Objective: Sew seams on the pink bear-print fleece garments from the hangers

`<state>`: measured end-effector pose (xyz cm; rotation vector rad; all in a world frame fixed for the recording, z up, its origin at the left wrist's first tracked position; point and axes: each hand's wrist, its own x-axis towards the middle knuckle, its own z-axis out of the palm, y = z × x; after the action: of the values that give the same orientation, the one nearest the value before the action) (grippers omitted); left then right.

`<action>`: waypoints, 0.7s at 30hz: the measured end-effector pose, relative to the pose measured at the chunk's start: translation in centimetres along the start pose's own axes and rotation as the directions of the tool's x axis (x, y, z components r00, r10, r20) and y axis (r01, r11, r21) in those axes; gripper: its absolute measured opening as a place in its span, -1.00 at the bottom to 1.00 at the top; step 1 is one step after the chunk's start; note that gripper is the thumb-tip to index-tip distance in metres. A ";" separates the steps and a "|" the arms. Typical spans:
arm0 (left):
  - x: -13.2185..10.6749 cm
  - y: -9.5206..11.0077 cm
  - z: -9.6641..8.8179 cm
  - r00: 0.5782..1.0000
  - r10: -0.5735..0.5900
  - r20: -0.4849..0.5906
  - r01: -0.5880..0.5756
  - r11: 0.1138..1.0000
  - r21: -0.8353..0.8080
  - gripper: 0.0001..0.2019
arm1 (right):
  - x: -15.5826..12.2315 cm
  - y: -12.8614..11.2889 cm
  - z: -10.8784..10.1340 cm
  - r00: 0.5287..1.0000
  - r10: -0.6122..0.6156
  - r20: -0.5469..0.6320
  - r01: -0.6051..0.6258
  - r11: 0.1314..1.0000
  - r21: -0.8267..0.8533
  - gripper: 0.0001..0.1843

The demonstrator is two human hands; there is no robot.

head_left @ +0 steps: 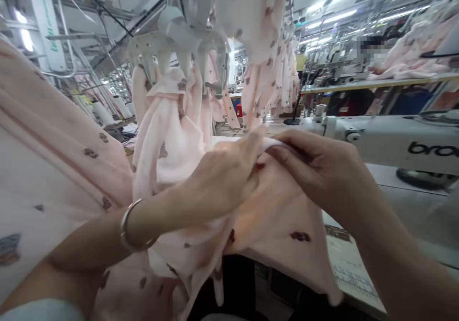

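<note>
A pale pink fabric piece [279,215] with small dark printed motifs is held up in front of me. My left hand [222,177], with a silver bangle on its wrist, pinches the top edge of the fabric from the left. My right hand [319,168] grips the same edge from the right, fingers closed on it, so the two hands meet at the edge. More of the same pink fabric hangs from a white clamp hanger [186,34] just behind my left hand.
A white sewing machine [394,141] stands at the right on a pale table [412,206]. Pink garment pieces [53,158] drape at the left and hang overhead [258,24]. Further workstations with pink fabric fill the background right.
</note>
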<state>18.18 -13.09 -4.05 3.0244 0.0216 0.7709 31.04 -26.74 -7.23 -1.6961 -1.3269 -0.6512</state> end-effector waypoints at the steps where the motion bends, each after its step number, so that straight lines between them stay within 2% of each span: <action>1: 1.5 0.0 0.3 1.000 0.001 -0.006 -0.001 1.000 0.002 -0.40 | -1.0 0.4 0.3 0.997 0.010 -0.081 -0.019 0.995 -0.101 -0.83; 3: 4.6 0.0 0.7 0.999 -0.014 -0.032 0.014 1.000 -0.016 -0.48 | -4.2 0.3 1.4 0.978 0.048 -0.201 -0.088 0.977 -0.195 -0.82; 4: 5.9 0.0 0.7 0.998 -0.021 -0.056 0.020 1.000 -0.024 -0.55 | -6.0 -0.1 2.2 0.969 0.112 -0.222 -0.144 0.980 -0.135 -0.80; 6: 8.1 0.2 0.5 0.993 -0.011 -0.119 0.011 1.000 0.002 -0.72 | -9.5 -1.6 4.6 0.972 0.237 0.004 -0.235 0.962 0.136 -0.75; 8: 9.7 0.4 0.4 0.982 0.039 -0.186 -0.030 0.998 0.050 -0.76 | -12.3 -3.3 7.5 0.913 0.320 0.252 -0.384 0.884 0.268 -0.72; 9: 10.3 0.5 0.5 0.976 0.064 -0.210 -0.051 0.996 0.067 -0.73 | -13.4 -4.1 8.9 0.882 0.342 0.325 -0.442 0.840 0.316 -0.77; 11: 11.2 0.4 1.1 0.969 0.089 -0.230 -0.072 0.994 0.082 -0.68 | -15.2 -5.2 11.0 0.841 0.359 0.404 -0.514 0.764 0.391 -0.84; 13: 11.9 0.1 2.0 0.975 0.079 -0.209 -0.060 0.994 0.092 -0.67 | -16.7 -6.0 12.0 0.842 0.365 0.397 -0.524 0.729 0.441 -0.82; 15: 12.2 -0.1 2.9 0.982 0.049 -0.180 -0.028 0.993 0.116 -0.67 | -17.8 -6.5 12.1 0.870 0.396 0.293 -0.486 0.787 0.380 -0.61; 17: 12.2 0.1 3.4 0.986 0.035 -0.164 -0.014 0.992 0.123 -0.69 | -18.2 -6.6 11.6 0.910 0.393 0.133 -0.412 0.893 0.181 -0.50; 18: 12.1 0.3 3.5 0.988 0.033 -0.151 -0.017 0.994 0.108 -0.70 | -18.0 -6.5 11.5 0.931 0.354 0.086 -0.359 0.931 0.059 -0.48; 19: 12.0 0.5 3.5 0.991 0.034 -0.127 -0.024 0.997 0.079 -0.71 | -17.7 -6.3 11.4 0.952 0.294 0.085 -0.291 0.956 -0.047 -0.48; 21: 11.8 1.0 3.3 0.998 0.025 -0.061 -0.025 1.000 -0.001 -0.72 | -16.8 -5.8 11.4 0.962 0.200 0.184 -0.167 0.970 -0.178 -0.54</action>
<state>30.08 -13.91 -1.28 3.0045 -0.0166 0.8640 19.35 -24.86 -24.71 -2.0344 -1.2604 -0.4996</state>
